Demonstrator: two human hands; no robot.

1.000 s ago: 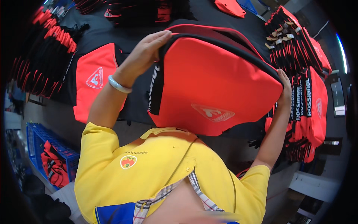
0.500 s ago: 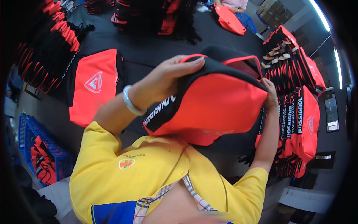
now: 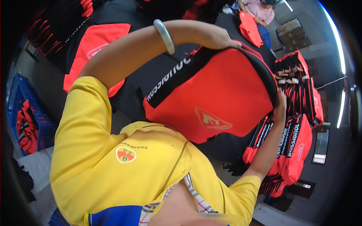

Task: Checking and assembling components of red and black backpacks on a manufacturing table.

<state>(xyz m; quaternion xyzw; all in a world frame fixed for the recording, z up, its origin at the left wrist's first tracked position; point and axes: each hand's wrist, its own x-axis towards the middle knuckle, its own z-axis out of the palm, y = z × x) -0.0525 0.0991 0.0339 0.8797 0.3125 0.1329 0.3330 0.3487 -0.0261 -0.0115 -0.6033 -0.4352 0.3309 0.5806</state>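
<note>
A red and black bag (image 3: 230, 94) with white lettering on its black band is held up before my chest, its red face with a pale triangular emblem toward me. My left hand (image 3: 222, 38), arm stretched across above the bag, is closed on its top edge near the red-trimmed rim. At the bag's right edge my right hand (image 3: 280, 102) grips the black side, its fingers partly hidden behind the fabric. Another red bag (image 3: 98, 39) lies flat on the dark table (image 3: 130, 88), partly covered by my left forearm. The inside of the held bag is out of sight.
Stacked red and black bags (image 3: 288, 150) stand close by my right arm, with another stack (image 3: 299, 90) beyond. More are piled at the far left. A blue crate (image 3: 41, 132) holding red pieces stands at the left. Across the table sits a person (image 3: 260, 11) near a red bag.
My left hand has moved right along the bag's top edge. The bag has turned, its opening has tipped out of view, and more of its red face shows. The view has shifted.
</note>
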